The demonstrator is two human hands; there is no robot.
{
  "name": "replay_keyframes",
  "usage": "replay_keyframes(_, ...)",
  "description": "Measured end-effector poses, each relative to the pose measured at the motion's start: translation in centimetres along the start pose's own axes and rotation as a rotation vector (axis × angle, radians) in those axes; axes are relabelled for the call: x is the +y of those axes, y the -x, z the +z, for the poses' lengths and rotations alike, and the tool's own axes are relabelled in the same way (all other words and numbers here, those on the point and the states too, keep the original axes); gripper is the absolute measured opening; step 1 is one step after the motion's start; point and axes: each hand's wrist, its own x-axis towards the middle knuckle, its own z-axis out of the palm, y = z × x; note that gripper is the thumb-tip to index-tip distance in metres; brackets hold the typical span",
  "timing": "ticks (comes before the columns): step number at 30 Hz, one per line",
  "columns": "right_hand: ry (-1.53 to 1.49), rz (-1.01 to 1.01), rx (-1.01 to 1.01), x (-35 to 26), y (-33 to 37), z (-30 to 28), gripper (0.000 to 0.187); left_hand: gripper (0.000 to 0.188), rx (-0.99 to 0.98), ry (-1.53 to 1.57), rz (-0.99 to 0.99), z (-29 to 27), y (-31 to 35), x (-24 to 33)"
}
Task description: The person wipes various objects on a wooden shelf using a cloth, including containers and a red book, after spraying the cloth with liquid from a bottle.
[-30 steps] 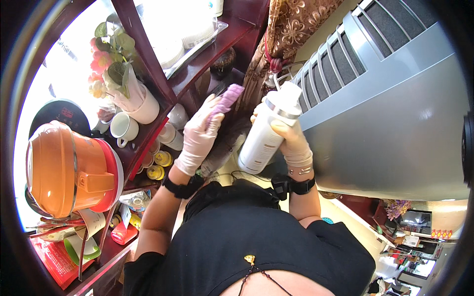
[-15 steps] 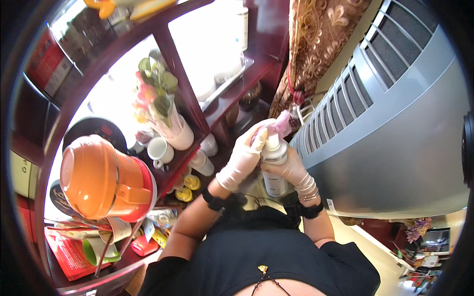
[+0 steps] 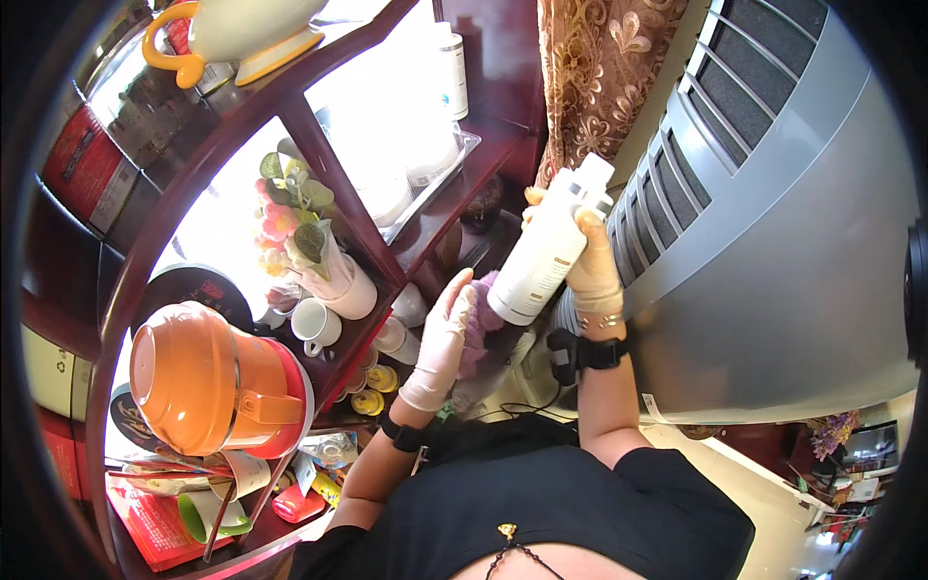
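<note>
A tall white bottle [image 3: 543, 253] is tilted, its cap end toward the upper right and its base toward the lower left. My right hand [image 3: 594, 263], in a pale thin glove, is wrapped round it near the neck. My left hand [image 3: 440, 350], gloved the same way, is at the lower left of the bottle, apart from it. A fluffy purple cloth [image 3: 478, 333] lies against its palm, gripped there, with part of the fingers' hold hidden. The cloth shows just past the bottle's base.
On my left, a dark red shelf unit [image 3: 382, 227] holds a white cup [image 3: 315, 327], a flower vase [image 3: 354, 290] and an orange container [image 3: 198, 377]. A large grey slatted appliance [image 3: 754, 280] stands close on my right. A brown patterned curtain [image 3: 614, 72] hangs ahead.
My hands have come apart. The right hand has raised the bottle up and to the right, while the left has lowered the purple cloth away from the bottle's top.
</note>
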Motion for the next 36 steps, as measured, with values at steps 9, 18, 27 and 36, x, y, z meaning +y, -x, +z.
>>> replay_keyframes(9, -0.176, 0.012, -0.151, 2.1, -1.6, 3.0, 0.083, 0.064, -0.407, 0.351, -0.129, 0.6, 1.3, 3.4)
replay_keyframes(18, -0.081, 0.148, 0.069, 3.0, -0.4, 3.6, 0.086, 0.047, 0.092, -0.519, 0.494, 1.4, 1.3, 3.7)
replay_keyframes(27, 0.085, 0.193, 0.027, 3.8, 3.5, 2.9, 0.058, 0.05, -0.197, -0.998, 0.992, 5.6, -2.8, 8.8)
replay_keyframes(36, -0.281, 0.09, -0.066, 1.8, 2.0, -2.6, 0.074, 0.032, -0.314, -0.933, 1.049, 5.9, 0.4, 5.1)
